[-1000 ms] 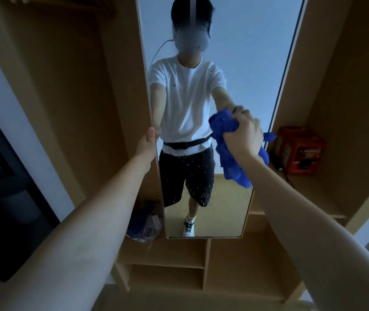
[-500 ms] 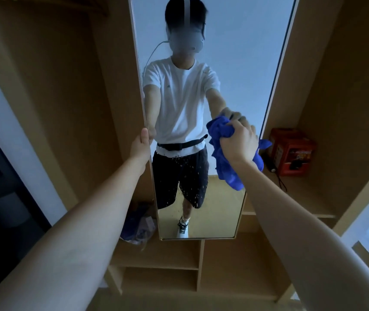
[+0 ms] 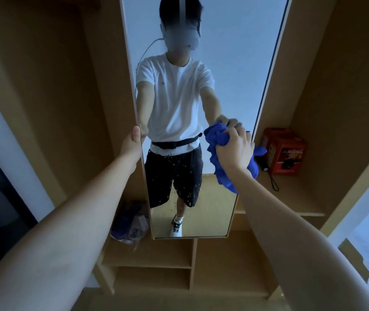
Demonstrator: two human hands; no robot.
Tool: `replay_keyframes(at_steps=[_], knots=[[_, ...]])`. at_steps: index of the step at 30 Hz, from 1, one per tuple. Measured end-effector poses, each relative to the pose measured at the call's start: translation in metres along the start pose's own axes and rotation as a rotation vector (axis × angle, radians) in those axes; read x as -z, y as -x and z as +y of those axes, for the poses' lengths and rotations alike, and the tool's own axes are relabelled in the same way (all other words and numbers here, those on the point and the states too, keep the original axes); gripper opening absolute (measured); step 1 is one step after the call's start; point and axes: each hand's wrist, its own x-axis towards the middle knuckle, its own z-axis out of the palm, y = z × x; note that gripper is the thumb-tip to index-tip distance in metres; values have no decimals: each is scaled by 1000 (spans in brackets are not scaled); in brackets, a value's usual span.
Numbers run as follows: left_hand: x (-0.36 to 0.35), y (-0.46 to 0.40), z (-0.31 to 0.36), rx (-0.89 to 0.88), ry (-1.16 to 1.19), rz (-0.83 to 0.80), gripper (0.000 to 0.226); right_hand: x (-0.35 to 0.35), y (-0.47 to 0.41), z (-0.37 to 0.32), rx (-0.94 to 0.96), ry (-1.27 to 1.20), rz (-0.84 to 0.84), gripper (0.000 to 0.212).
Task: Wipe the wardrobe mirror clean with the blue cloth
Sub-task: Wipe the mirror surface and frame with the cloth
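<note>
A tall narrow mirror [image 3: 235, 63] hangs in the middle of a wooden wardrobe. Water droplets speckle its lower half. My right hand [image 3: 235, 147] grips a bunched blue cloth [image 3: 218, 158] and presses it against the glass near the mirror's right edge, about halfway up. My left hand [image 3: 132, 142] holds the mirror's left edge at about the same height, thumb on the front; its fingers are hidden behind the frame. The mirror reflects a person in a white shirt and dark shorts.
A red box [image 3: 284, 151] with a black corded item beside it sits on the wardrobe shelf to the right of the mirror. A crumpled bag [image 3: 129, 223] lies on the lower left shelf. Open cubbies [image 3: 154, 274] sit under the mirror.
My right hand with the cloth has shifted a little down and to the right on the glass. My left hand keeps its hold on the mirror's left edge.
</note>
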Motion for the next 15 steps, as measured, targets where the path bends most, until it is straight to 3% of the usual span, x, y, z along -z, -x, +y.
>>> replay_keyframes(at_steps=[4, 7, 13, 15], knots=[[0, 1, 1, -1, 9, -14, 65, 36, -45, -26, 18, -79, 189, 51], [-2, 0, 1, 8, 5, 0, 66, 68, -85, -45, -16, -138, 260, 47], [-4, -3, 5, 75, -18, 12, 70, 23, -37, -9, -19, 25, 47, 47], [-5, -3, 8, 96, -48, 23, 71, 13, -20, 1, -62, 37, -57, 38]])
